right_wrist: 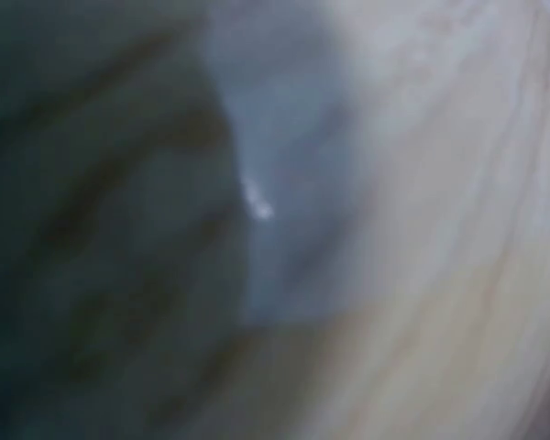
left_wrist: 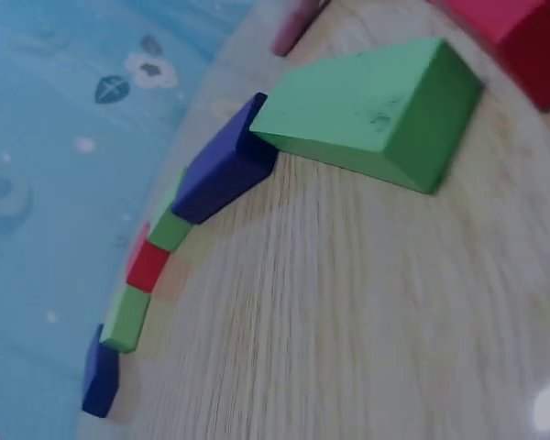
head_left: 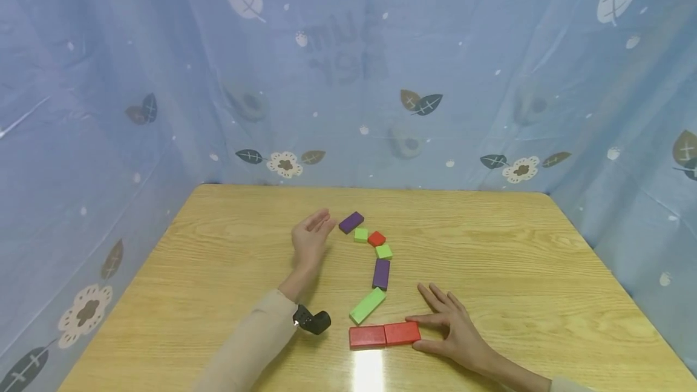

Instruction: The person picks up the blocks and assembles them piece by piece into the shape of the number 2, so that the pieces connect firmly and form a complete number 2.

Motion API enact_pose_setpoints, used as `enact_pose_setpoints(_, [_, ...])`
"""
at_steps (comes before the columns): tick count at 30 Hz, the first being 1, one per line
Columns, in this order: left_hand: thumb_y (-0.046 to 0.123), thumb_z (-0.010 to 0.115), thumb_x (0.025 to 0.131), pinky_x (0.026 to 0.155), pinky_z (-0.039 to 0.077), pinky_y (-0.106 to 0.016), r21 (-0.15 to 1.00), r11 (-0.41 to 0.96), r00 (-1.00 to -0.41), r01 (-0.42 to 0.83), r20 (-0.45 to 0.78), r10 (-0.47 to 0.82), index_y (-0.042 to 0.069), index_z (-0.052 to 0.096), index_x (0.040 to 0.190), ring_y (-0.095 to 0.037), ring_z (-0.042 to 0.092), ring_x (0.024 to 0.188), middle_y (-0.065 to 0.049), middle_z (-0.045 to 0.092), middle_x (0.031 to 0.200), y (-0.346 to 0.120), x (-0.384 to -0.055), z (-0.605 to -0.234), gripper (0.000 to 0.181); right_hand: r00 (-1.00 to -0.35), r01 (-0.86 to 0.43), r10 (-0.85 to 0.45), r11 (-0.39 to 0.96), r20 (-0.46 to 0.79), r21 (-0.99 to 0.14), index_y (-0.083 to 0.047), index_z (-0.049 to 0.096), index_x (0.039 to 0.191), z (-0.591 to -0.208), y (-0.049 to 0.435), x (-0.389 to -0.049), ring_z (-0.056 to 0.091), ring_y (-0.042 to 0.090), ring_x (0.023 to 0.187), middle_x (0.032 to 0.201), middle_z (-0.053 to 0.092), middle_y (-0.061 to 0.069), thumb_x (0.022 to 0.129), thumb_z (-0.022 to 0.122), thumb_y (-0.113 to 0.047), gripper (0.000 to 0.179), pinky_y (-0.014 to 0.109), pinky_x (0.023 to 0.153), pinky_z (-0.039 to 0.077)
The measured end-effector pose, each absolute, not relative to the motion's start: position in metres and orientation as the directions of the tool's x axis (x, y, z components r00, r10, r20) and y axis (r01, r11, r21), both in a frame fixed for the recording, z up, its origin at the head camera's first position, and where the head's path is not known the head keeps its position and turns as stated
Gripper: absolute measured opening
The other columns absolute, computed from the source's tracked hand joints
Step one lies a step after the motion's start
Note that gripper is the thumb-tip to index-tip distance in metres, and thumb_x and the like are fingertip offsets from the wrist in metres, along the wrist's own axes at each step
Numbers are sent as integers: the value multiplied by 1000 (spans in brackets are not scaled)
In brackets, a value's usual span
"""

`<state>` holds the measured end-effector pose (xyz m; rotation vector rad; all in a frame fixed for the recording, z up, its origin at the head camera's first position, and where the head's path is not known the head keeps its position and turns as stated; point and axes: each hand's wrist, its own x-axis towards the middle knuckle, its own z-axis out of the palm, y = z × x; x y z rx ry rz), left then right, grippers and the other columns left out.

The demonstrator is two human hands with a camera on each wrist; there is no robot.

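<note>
My right hand (head_left: 454, 334) is at the right end of a red block (head_left: 403, 333), pinching it with the index finger on the far side and the thumb on the near side. That block meets a second red block (head_left: 367, 337) end to end. From there a curved row runs away: a long green block (head_left: 367, 305), a purple block (head_left: 382, 274), a small green block (head_left: 383, 251), a small red block (head_left: 377, 239), another small green block (head_left: 361, 235) and a purple block (head_left: 351, 222). My left hand (head_left: 312, 239), fingers loosely bent, hovers left of the far purple block, holding nothing.
The blocks lie on a wood-grain table (head_left: 490, 247). A blue patterned curtain (head_left: 348, 77) hangs behind it and along both sides. A black wrist camera (head_left: 313, 320) sits on the left wrist. The right wrist view is blurred.
</note>
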<state>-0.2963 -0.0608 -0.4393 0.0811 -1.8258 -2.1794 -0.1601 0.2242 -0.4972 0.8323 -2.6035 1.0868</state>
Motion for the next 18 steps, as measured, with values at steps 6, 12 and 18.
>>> enact_pose_setpoints(6, [6, 72, 83, 99, 47, -33, 976, -202, -964, 84, 29, -264, 1, 62, 123, -28, 55, 120, -16, 60, 127, -47, -306, -448, 41, -809, -587, -429, 554, 402, -591, -23, 74, 110, -497, 224, -160, 19, 22, 144, 144, 39, 26, 75, 80, -34, 36, 12, 108, -5])
enact_pose_setpoints(12, [2, 74, 80, 96, 48, -29, 992, -109, -967, 65, 35, -253, 3, 64, 120, -28, 57, 118, -15, 61, 125, -38, -319, -454, 42, -810, -586, -425, 551, 404, -595, -23, 74, 109, -496, 223, -159, 19, 20, 143, 143, 40, 27, 76, 80, -34, 36, 11, 108, -5])
enact_pose_setpoints(18, [-5, 72, 79, 96, 48, -32, 997, 21, -970, 69, 72, -231, -2, 64, 119, -31, 57, 117, -18, 61, 125, -36, -327, -457, 41, -818, -574, -423, 560, 390, -598, -23, 74, 110, -496, 223, -158, 19, 23, 144, 143, 39, 27, 76, 79, -35, 36, 11, 108, -5])
